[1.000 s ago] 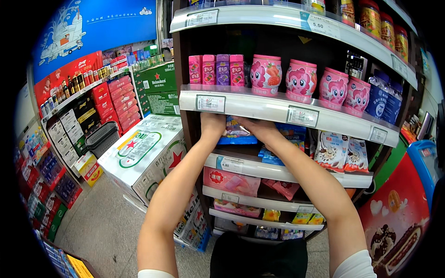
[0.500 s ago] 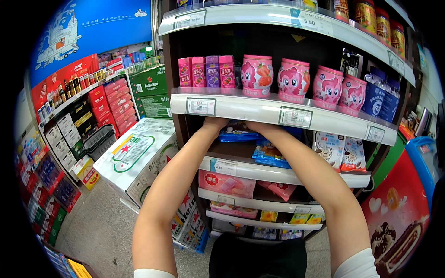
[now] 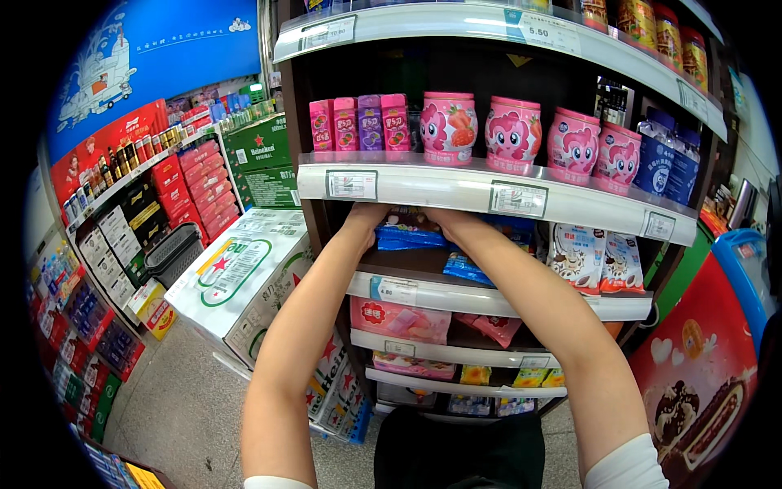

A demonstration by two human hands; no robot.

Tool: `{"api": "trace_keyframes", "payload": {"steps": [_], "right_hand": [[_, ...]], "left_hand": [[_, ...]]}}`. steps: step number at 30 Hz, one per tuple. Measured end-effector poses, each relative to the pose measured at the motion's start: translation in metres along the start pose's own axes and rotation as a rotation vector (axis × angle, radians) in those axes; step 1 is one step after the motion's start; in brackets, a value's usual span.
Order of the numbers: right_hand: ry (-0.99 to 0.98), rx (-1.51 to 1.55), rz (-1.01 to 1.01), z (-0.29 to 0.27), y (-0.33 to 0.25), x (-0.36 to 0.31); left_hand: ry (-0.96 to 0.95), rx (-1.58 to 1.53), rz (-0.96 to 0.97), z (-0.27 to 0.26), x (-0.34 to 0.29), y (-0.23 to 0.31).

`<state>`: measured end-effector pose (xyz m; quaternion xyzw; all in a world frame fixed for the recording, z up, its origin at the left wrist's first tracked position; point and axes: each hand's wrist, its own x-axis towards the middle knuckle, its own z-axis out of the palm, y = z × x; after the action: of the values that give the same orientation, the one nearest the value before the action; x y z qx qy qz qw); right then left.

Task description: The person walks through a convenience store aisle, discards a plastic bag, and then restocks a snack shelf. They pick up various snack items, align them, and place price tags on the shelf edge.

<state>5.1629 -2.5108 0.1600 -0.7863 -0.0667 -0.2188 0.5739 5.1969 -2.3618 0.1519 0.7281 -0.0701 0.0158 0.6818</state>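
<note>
Both my hands reach into a shelf bay, under the white edge of the shelf above. Glossy blue snack bags (image 3: 410, 235) lie stacked between them. My left hand (image 3: 371, 220) is at the left side of the stack, close to the bay's dark side wall. At the stack's right side is my right hand (image 3: 446, 222), which appears to touch the upper bag. The shelf edge and the bags hide most of the fingers, so their grip does not show. Another blue bag (image 3: 468, 267) lies beneath my right forearm, near the shelf's front.
Pink cartoon jars (image 3: 513, 134) and small pink and purple boxes (image 3: 358, 124) stand on the shelf above. White pouches (image 3: 577, 257) stand at right. A large white carton (image 3: 236, 269) is beside the unit at left. A red freezer (image 3: 700, 359) stands at right.
Both hands and the blue bags between them have come slightly left and nearer, and more of the bags' printed front shows. The view has shifted a little.
</note>
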Motion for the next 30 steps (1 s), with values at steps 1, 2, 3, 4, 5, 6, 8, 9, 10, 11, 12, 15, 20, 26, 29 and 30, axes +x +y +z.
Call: {"api": "trace_keyframes", "payload": {"steps": [1, 2, 3, 4, 5, 6, 8, 9, 10, 11, 12, 15, 20, 26, 29, 30], "right_hand": [[0.018, 0.161, 0.139, 0.005, 0.002, 0.0], [0.08, 0.233, 0.175, 0.011, 0.013, 0.005], [0.139, 0.305, 0.218, 0.016, 0.018, 0.003], [0.131, 0.23, 0.136, 0.016, 0.024, 0.001], [0.123, 0.156, 0.053, 0.013, 0.03, -0.001], [0.132, 0.151, -0.007, 0.016, 0.031, -0.009], [0.181, 0.206, -0.115, 0.015, 0.019, -0.039], [0.221, 0.274, -0.165, 0.014, 0.011, -0.051], [0.183, 0.21, -0.151, 0.011, 0.014, -0.052], [0.145, 0.183, -0.172, 0.011, 0.011, -0.057], [0.111, 0.153, -0.195, 0.009, 0.007, -0.063], [0.106, -0.116, -0.179, 0.009, 0.005, -0.065], [0.075, -0.281, -0.054, -0.002, 0.0, -0.061], [-0.008, -0.446, -0.122, -0.018, -0.02, -0.085], [0.09, -0.427, -0.36, -0.065, -0.027, -0.116], [0.134, -0.477, -0.457, -0.082, -0.036, -0.13]], "left_hand": [[0.012, -0.063, 0.023, -0.001, -0.009, 0.002], [0.022, -0.132, 0.118, -0.002, -0.01, -0.001], [0.035, -0.2, 0.206, -0.006, -0.011, -0.008], [0.047, -0.268, 0.294, -0.01, -0.011, -0.013], [0.002, -0.255, 0.296, -0.015, -0.01, -0.016], [-0.038, -0.244, 0.291, -0.021, -0.014, -0.015], [-0.151, -0.253, 0.209, -0.026, -0.036, -0.003], [-0.138, -0.23, 0.3, -0.025, -0.04, -0.004], [-0.124, -0.207, 0.389, -0.024, -0.045, -0.006], [-0.111, -0.182, 0.479, -0.023, -0.051, -0.01], [-0.031, -0.155, 0.59, -0.022, -0.053, -0.013], [-0.021, 0.055, 0.633, -0.029, -0.054, -0.017], [-0.1, 0.225, 0.53, -0.031, -0.048, -0.015], [-0.079, 0.304, 0.324, -0.049, -0.028, -0.025], [-0.115, 0.325, 0.205, -0.036, -0.036, -0.015], [-0.137, 0.338, 0.199, -0.042, -0.037, -0.01]]}}
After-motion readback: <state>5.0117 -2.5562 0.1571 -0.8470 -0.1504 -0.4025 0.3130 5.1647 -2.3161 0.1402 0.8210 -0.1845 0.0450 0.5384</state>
